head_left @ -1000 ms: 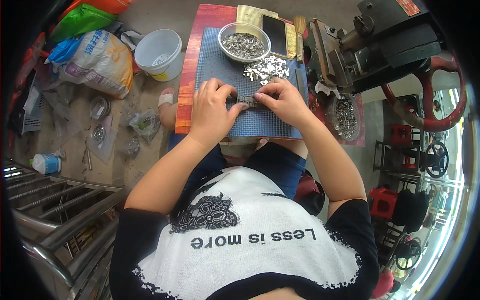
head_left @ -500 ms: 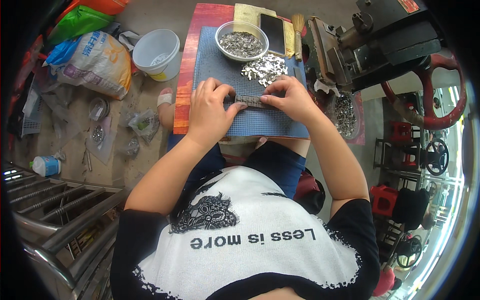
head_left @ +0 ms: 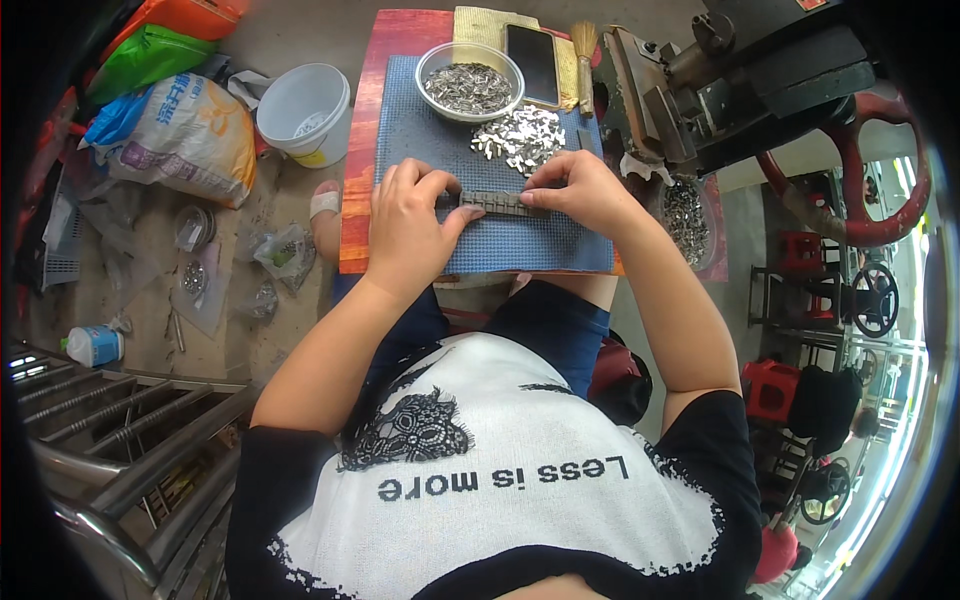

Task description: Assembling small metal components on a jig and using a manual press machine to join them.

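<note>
A dark metal bar with a row of slots [head_left: 492,202] lies across the blue ribbed mat [head_left: 540,249]. My left hand [head_left: 412,215] grips its left end between thumb and fingers. At the other end my right hand [head_left: 580,192] pinches the bar, thumb in front and fingers behind. Just beyond it, a loose pile of small shiny metal pieces [head_left: 522,139] is spread on the mat. Behind the pile on the left stands a clear bowl [head_left: 428,99] full of small grey metal parts [head_left: 468,88].
A phone [head_left: 532,64] and a brush [head_left: 584,65] lie at the back of the red board [head_left: 358,215]. On the right looms a machine press [head_left: 680,110] with a red handwheel [head_left: 848,175]. A white bucket [head_left: 306,115] and sacks [head_left: 180,135] stand left; metal railings [head_left: 120,420] are at lower left.
The whole view has shifted slightly, so the table appears a little further left. Both hands keep their hold on the slotted bar.
</note>
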Demonstrator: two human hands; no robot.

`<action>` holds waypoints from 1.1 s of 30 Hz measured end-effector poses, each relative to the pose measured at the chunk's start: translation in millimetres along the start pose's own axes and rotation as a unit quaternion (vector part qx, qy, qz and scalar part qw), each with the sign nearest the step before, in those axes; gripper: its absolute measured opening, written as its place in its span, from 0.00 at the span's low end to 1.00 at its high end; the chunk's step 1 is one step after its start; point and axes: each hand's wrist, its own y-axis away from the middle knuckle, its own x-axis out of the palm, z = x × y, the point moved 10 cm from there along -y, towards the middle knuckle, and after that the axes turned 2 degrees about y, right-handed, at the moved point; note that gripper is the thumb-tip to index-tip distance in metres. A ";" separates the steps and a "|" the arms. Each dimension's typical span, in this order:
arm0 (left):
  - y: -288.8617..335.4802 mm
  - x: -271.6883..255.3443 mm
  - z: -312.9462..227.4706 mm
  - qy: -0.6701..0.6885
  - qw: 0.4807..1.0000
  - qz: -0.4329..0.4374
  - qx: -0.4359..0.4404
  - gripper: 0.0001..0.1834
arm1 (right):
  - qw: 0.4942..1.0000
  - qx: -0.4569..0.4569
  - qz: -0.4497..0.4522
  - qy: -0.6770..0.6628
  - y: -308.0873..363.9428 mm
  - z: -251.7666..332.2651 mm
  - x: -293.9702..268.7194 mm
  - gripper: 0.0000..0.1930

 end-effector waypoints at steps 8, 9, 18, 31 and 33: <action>0.5 0.0 1.2 0.000 1.000 -0.002 0.000 0.15 | 1.000 0.014 0.002 0.005 -7.6 7.9 9.6 0.13; 0.9 -0.1 2.1 -0.002 1.000 -0.002 0.000 0.15 | 0.999 -0.001 -0.012 0.039 -7.6 14.0 8.0 0.14; 0.4 -0.1 -0.3 0.001 1.000 0.001 0.004 0.15 | 0.999 0.035 0.009 0.036 -2.9 6.7 3.3 0.13; 0.9 -0.2 0.3 -0.007 1.000 0.000 0.005 0.14 | 0.997 0.064 0.036 0.015 4.8 -9.6 -3.8 0.12; 0.5 0.5 0.1 -0.008 1.000 0.002 0.007 0.14 | 0.999 0.042 0.019 -0.010 6.0 -8.7 -4.4 0.11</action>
